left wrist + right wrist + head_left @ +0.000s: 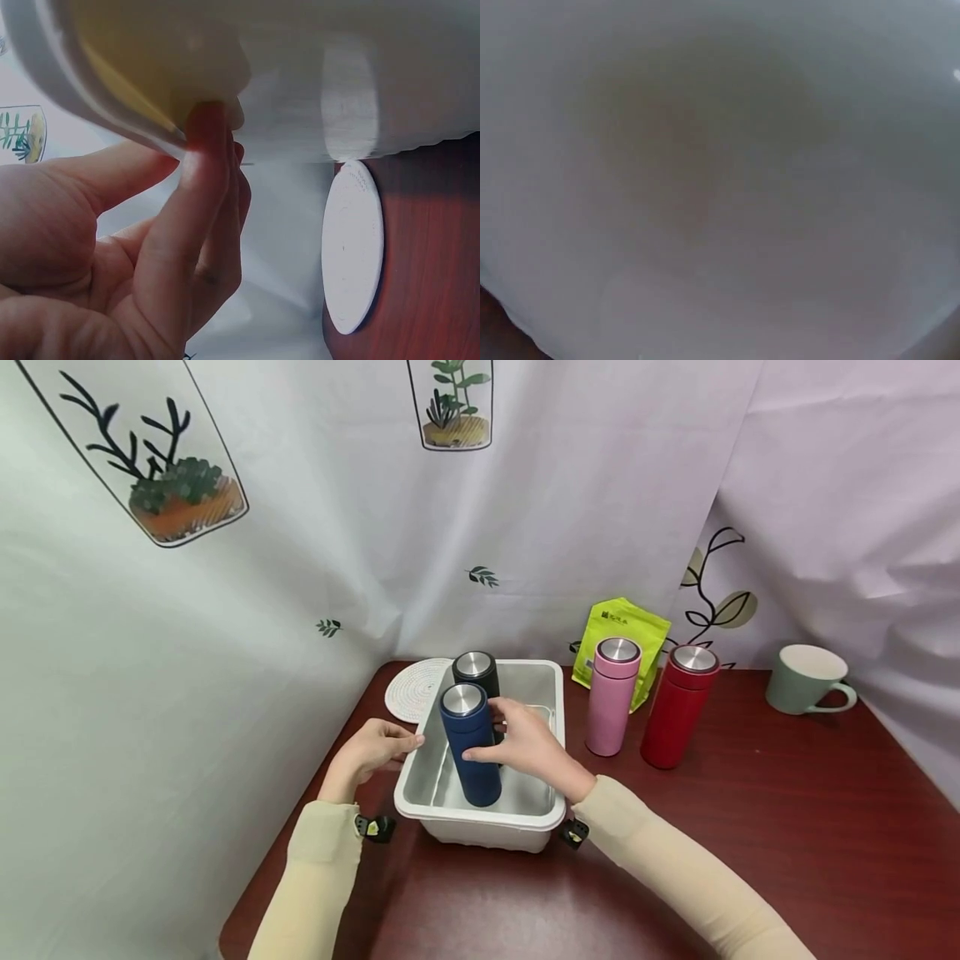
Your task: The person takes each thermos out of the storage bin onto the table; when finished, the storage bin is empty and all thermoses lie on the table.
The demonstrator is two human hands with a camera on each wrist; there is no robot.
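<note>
A dark blue thermos bottle [472, 752] with a silver-topped lid stands inside a white plastic tub [480, 821]. My right hand [528, 739] reaches over the tub's right side and grips the blue bottle, thumb across its front. Behind it in the tub is a black thermos bottle [477, 667], partly hidden by the blue one. At the tub's left rim my left hand [375, 747] pinches the edge; in the left wrist view, thumb and fingers [169, 240] meet at the rim from below. The right wrist view is filled by the blurred tub wall [780, 262].
To the right of the tub stand a pink thermos bottle [611, 706] and a red thermos bottle [677, 710], with a lime-green pouch [617, 618] behind. A pale green mug [802, 681] sits farther right. A white round woven mat [408, 689] lies behind the left hand on the dark red table [480, 902].
</note>
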